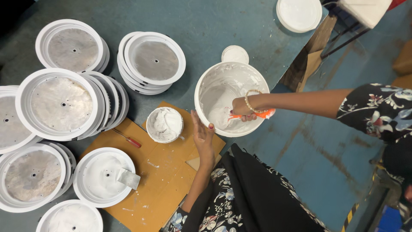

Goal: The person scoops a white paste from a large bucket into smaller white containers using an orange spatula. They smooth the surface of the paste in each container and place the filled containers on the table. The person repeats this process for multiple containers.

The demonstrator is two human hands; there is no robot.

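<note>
My right hand [241, 107] reaches into a large white bucket [206, 83] of white paste and is closed around an orange-handled tool [265, 114] whose tip is down in the paste. A beaded bracelet sits on that wrist. My left hand [202, 134] is flat with its fingers apart, holding nothing, just off the bucket's near left rim. A small white bowl [164, 124] filled with the same paste rests on a brown cardboard sheet [165, 172] to the left of that hand.
Stacks of round white discs with grey metal centres [60, 103] cover the table's left side. A metal scraper [128, 178] lies on one paste-coated disc [101, 172]. A red-handled screwdriver [128, 139] lies on the cardboard. White lids [234, 54] [299, 14] sit beyond the bucket.
</note>
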